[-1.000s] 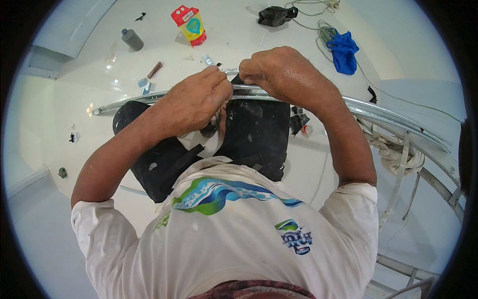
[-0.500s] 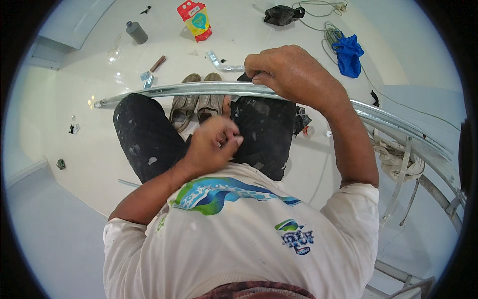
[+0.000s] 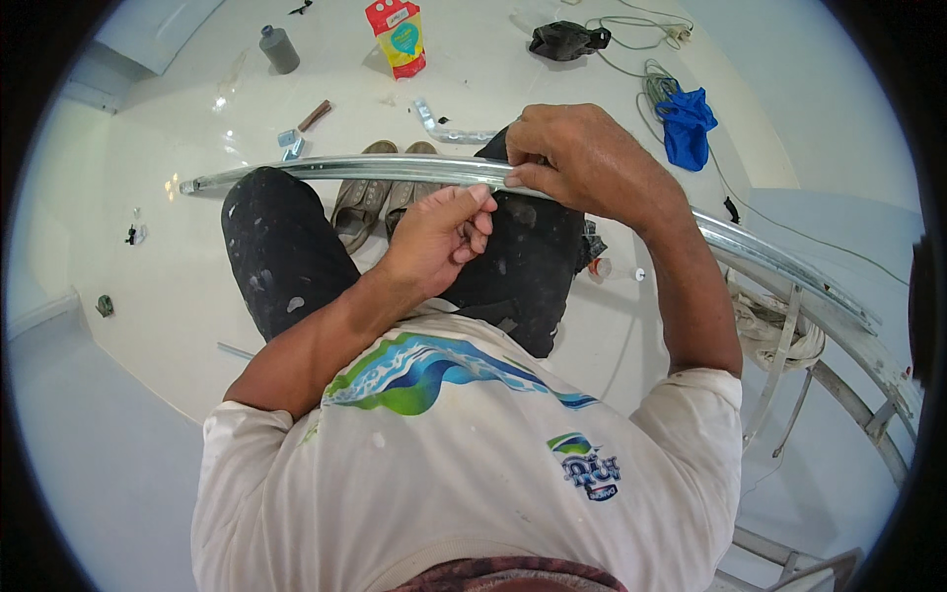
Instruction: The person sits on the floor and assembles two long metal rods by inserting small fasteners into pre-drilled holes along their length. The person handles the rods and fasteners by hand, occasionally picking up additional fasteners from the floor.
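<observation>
Silver metal makes up the long rail [image 3: 395, 168] lying across the person's black trousers [image 3: 281, 242], its left tip out toward the floor's left edge and its other part running under the right forearm to the right. The left hand [image 3: 434, 232] is at the rail's near edge, thumb and forefinger pressed together, the other fingers curled; whether something small sits between them I cannot tell. The right hand [image 3: 592, 163] bends over the rail just beside it, thumb low on the near side, and whether those fingers grip it I cannot tell. Beyond the rail are a pair of shoes [image 3: 363, 207] and a bent metal strip [image 3: 431, 124]. Farther out on the floor [image 3: 187, 286], a grey bottle [image 3: 279, 49] stands toward the far left corner, a red and yellow packet [image 3: 398, 41] and a black bag [image 3: 569, 40] near the far edge, and a blue bag [image 3: 686, 128] near the right edge.
</observation>
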A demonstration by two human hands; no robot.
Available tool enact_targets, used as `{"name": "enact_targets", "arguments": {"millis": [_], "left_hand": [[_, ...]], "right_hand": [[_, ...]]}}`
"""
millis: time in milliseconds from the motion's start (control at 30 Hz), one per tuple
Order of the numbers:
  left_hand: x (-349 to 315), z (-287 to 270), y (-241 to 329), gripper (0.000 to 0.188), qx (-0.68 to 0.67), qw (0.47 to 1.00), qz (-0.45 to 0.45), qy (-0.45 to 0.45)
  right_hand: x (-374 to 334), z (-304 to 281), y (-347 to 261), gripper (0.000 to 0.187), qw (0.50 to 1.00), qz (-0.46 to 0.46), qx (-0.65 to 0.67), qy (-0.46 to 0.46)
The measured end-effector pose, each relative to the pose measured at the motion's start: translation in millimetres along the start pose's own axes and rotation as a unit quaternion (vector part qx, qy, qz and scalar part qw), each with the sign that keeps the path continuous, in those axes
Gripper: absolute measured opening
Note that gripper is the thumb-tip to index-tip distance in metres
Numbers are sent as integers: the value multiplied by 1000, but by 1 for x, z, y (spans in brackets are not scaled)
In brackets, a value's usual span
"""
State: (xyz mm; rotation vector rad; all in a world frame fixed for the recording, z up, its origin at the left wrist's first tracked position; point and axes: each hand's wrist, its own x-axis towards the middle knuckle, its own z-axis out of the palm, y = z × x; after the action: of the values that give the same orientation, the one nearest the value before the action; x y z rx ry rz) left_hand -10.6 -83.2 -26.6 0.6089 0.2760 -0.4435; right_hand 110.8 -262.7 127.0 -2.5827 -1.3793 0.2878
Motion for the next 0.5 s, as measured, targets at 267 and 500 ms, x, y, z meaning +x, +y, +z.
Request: {"name": "enact_targets", "arguments": {"millis": [267,500], "left_hand": [[3,-6,-12,22,128,989,64,28],[-36,12,-19,12,331,940,54,-68]], "right_hand": [[9,4,7,16,1000,-3,-1,-28],[15,-5,4,16,999,34,8,-25]]}}
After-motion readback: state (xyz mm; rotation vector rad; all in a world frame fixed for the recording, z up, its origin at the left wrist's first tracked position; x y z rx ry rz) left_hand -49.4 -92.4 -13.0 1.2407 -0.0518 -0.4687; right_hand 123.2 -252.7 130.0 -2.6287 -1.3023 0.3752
